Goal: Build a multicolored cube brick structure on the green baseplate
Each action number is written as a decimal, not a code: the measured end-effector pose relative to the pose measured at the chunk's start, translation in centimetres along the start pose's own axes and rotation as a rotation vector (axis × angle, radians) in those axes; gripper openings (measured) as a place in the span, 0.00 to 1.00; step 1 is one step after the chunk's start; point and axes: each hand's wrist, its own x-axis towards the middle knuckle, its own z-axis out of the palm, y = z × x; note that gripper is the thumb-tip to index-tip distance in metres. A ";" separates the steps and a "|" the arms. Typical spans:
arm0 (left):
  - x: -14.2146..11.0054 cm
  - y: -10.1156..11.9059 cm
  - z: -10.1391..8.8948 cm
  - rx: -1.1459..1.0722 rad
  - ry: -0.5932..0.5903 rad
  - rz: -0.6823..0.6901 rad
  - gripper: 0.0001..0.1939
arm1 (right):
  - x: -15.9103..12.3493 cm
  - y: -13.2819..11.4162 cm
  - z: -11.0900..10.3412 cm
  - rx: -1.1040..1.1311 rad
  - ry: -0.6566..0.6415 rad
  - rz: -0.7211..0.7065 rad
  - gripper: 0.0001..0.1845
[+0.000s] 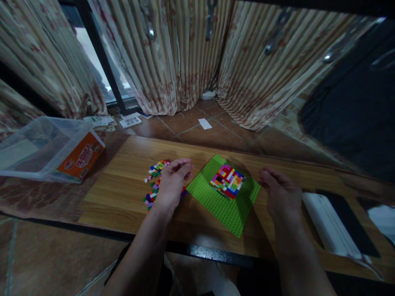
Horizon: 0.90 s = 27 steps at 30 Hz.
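Observation:
A green studded baseplate (220,211) lies turned at an angle on the wooden table. On it stands a low block built of many-coloured toy bricks (228,181). My left hand (175,181) is over the right side of a pile of loose toy bricks (152,193), left of the baseplate. Its fingers are curled with the thumb against them; whether a small piece is between them cannot be seen. Just off the baseplate's right corner, my right hand (280,191) has its fingers bent together in a pinch, and anything inside it is hidden.
A clear plastic bin (46,164) with an orange label stands at the table's left end. On the right lie a white power strip (331,224) with a cord and a dark flat object (352,226). Striped curtains (173,57) hang beyond the wooden table (114,197).

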 end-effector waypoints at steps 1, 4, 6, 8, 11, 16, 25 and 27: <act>0.1 0.0 -0.1 -0.003 0.003 0.006 0.13 | 0.0 -0.2 0.1 0.017 0.059 -0.033 0.13; 0.2 0.2 -0.2 -0.016 0.016 0.025 0.12 | -1.0 -1.0 0.8 -0.026 0.130 -0.151 0.11; 0.3 0.3 -0.3 -0.028 0.029 0.038 0.11 | -2.4 -1.8 1.5 -0.073 0.098 -0.227 0.11; 0.3 0.5 -0.4 -0.043 0.040 0.050 0.11 | -4.4 -2.3 2.3 -0.114 0.013 -0.286 0.10; 0.3 0.8 -0.7 -0.055 0.065 0.065 0.09 | -7.6 -2.7 3.7 -0.218 -0.239 -0.396 0.08; 0.4 1.1 -0.9 -0.070 0.086 0.070 0.09 | -11.0 -1.8 6.2 -0.353 -0.680 -0.554 0.09; 0.4 0.9 -0.9 -0.091 0.055 0.059 0.07 | -12.0 0.6 8.6 -0.617 -0.789 -0.644 0.15; 0.4 0.9 -0.9 -0.089 0.059 0.050 0.07 | -12.2 0.7 9.1 -0.674 -0.764 -0.655 0.15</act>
